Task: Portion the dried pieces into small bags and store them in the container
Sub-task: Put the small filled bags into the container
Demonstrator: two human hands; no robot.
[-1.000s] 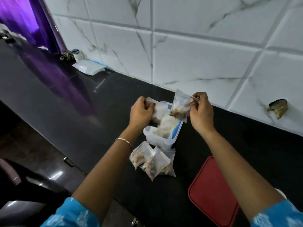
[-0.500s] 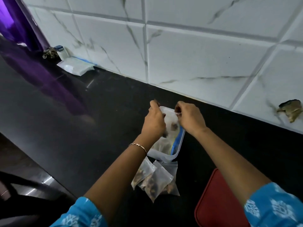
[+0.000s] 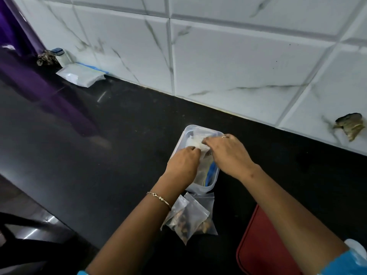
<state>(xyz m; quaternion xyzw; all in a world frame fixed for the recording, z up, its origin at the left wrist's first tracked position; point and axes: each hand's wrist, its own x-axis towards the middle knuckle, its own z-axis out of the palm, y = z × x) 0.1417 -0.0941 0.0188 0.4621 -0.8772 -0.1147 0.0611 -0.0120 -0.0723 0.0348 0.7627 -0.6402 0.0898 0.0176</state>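
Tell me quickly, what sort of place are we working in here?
Most likely a home kitchen: a dark polished counter runs along a wall of white marbled tiles, with a clear plastic container and its red lid set out on it.

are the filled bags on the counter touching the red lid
Apart. The head view shows bare black counter between the filled bags and the red lid.
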